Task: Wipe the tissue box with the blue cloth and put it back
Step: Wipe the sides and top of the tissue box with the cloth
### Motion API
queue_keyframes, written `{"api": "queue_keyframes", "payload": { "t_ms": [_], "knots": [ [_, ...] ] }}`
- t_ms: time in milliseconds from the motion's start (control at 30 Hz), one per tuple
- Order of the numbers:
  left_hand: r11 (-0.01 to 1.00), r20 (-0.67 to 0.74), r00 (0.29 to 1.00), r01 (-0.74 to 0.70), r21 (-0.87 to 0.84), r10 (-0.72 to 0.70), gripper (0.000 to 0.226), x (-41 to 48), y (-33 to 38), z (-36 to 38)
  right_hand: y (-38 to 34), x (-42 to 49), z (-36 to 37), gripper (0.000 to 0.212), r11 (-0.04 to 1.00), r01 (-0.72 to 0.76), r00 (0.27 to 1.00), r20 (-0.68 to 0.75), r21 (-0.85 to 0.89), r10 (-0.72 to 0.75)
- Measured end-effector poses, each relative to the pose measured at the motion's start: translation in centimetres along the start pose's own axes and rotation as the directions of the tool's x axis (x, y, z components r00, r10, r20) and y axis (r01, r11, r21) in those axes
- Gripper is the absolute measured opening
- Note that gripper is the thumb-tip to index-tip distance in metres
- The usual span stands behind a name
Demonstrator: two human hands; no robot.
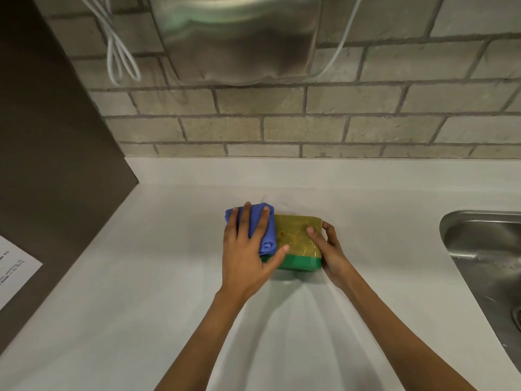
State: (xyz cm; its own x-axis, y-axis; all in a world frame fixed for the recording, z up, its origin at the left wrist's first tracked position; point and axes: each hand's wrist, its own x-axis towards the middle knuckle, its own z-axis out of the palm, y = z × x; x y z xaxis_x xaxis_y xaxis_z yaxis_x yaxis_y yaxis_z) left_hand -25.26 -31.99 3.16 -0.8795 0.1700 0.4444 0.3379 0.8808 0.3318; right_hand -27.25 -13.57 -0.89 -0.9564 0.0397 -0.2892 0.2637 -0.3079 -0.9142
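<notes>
The tissue box (297,235), olive-yellow on top with a green front side, stands on the white counter (141,277) in the middle of the view. A bunched blue cloth (267,235) lies over the box's left part. My left hand (248,249) presses flat on the cloth, fingers spread and thumb against the box's front left corner. My right hand (328,246) grips the box's right side, with the thumb on its top. The box's left end is hidden under the cloth and hand.
A steel sink (487,263) is set in the counter at the right. A metal dispenser (236,38) and white cables (118,52) hang on the brick wall behind. A dark panel (50,150) with a paper sheet (14,269) stands at the left.
</notes>
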Motion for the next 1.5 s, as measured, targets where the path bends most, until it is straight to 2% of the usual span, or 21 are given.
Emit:
{"api": "queue_keyframes", "payload": {
  "t_ms": [100, 267, 300, 400, 467, 600, 633, 667, 767, 833, 1000, 1033, 1100, 1167, 1200, 1233, 1300, 1433, 1500],
  "knots": [
    [0.999, -0.029, 0.999, 0.034, 0.026, -0.034, 0.064, 0.1, 2.4, 0.3, 0.1, -0.3, 0.2, 0.047, 1.000, 0.002, 1.000, 0.005, -0.010, -0.002],
    [0.981, -0.043, 0.984, -0.169, 0.090, 0.173, 0.054, -1.7, 2.1, 1.0, 0.2, -0.6, 0.1, 0.042, 0.999, 0.044, 0.998, -0.033, 0.001, -0.044],
    [0.986, -0.070, 0.987, -0.140, 0.092, 0.147, 0.053, -2.0, 1.3, 0.8, 0.2, -0.7, 0.1, 0.045, 0.998, 0.047, 0.998, -0.033, -0.028, -0.048],
    [0.997, -0.147, 0.986, 0.078, 0.008, -0.076, 0.052, -1.2, 0.5, 0.4, 0.2, -0.8, 0.8, 0.051, 0.996, 0.049, 0.998, -0.027, -0.075, -0.051],
    [0.994, -0.120, 0.987, 0.103, -0.038, -0.107, 0.054, -0.5, 1.9, 0.7, 0.1, -0.8, 1.1, 0.057, 0.997, 0.041, 0.998, -0.045, -0.068, -0.044],
    [0.976, -0.069, 0.975, -0.205, 0.067, 0.210, 0.056, -1.7, 2.8, 2.3, -0.1, -0.7, 0.2, 0.066, 0.997, 0.035, 0.997, -0.063, -0.064, -0.039],
    [0.969, -0.071, 0.968, -0.236, 0.076, 0.242, 0.055, -2.1, 2.1, 2.4, -0.2, -0.7, 0.0, 0.068, 0.997, 0.032, 0.998, -0.059, -0.072, -0.037],
    [0.974, -0.097, 0.970, -0.215, 0.072, 0.221, 0.054, -2.4, 1.3, 2.4, -0.2, -0.7, -0.1, 0.069, 0.996, 0.033, 0.998, -0.055, -0.082, -0.038],
    [1.000, -0.184, 0.983, 0.006, -0.009, -0.007, 0.051, -1.4, 0.9, 1.8, -0.1, -0.6, 0.2, 0.072, 0.995, 0.037, 0.998, -0.057, -0.096, -0.042],
    [0.997, -0.180, 0.982, 0.049, -0.052, -0.057, 0.052, -0.8, 2.5, 1.9, 0.0, -0.5, 0.5, 0.073, 0.995, 0.040, 0.997, -0.061, -0.090, -0.045],
    [0.976, -0.117, 0.969, -0.218, 0.015, 0.218, 0.055, -1.8, 3.0, 2.8, -0.1, -0.6, -0.1, 0.076, 0.994, 0.048, 0.996, -0.065, -0.100, -0.054],
    [0.978, -0.127, 0.970, -0.206, 0.030, 0.208, 0.055, -1.6, 2.2, 2.6, -0.1, -0.6, -0.2, 0.076, 0.993, 0.049, 0.996, -0.064, -0.104, -0.056],
    [0.997, -0.158, 0.985, -0.062, 0.034, 0.067, 0.055, -0.7, 1.0, 2.0, -0.2, -0.6, -0.1, 0.077, 0.993, 0.051, 0.996, -0.068, -0.104, -0.058],
    [0.987, -0.168, 0.974, 0.142, -0.076, -0.154, 0.056, 0.3, 0.4, 1.3, -0.1, -0.6, -0.1, 0.077, 0.992, 0.048, 0.996, -0.064, -0.117, -0.055],
    [0.969, -0.158, 0.960, 0.209, -0.135, -0.229, 0.056, 0.5, 0.6, 1.3, -0.1, -0.6, -0.1, 0.076, 0.991, 0.044, 0.997, -0.057, -0.125, -0.051],
    [0.962, -0.154, 0.957, 0.221, -0.159, -0.245, 0.056, 0.5, 0.9, 1.3, 0.0, -0.7, -0.1, 0.075, 0.991, 0.038, 0.998, -0.047, -0.127, -0.044],
    [0.984, -0.154, 0.977, 0.125, -0.126, -0.144, 0.056, 0.0, 1.8, 1.9, 0.1, -0.8, -0.3, 0.072, 0.993, 0.020, 1.000, -0.019, -0.118, -0.022],
    [0.988, -0.141, 0.986, -0.110, -0.113, 0.094, 0.058, -1.0, 3.9, 3.2, -0.2, -0.9, -0.7, 0.080, 0.997, -0.015, 1.000, 0.006, -0.080, 0.015],
    [0.972, -0.139, 0.971, -0.210, -0.108, 0.194, 0.058, -1.8, 4.3, 3.8, -0.2, -0.8, -0.9, 0.071, 0.996, -0.018, 1.000, -0.009, -0.091, 0.017]
  ]
}}
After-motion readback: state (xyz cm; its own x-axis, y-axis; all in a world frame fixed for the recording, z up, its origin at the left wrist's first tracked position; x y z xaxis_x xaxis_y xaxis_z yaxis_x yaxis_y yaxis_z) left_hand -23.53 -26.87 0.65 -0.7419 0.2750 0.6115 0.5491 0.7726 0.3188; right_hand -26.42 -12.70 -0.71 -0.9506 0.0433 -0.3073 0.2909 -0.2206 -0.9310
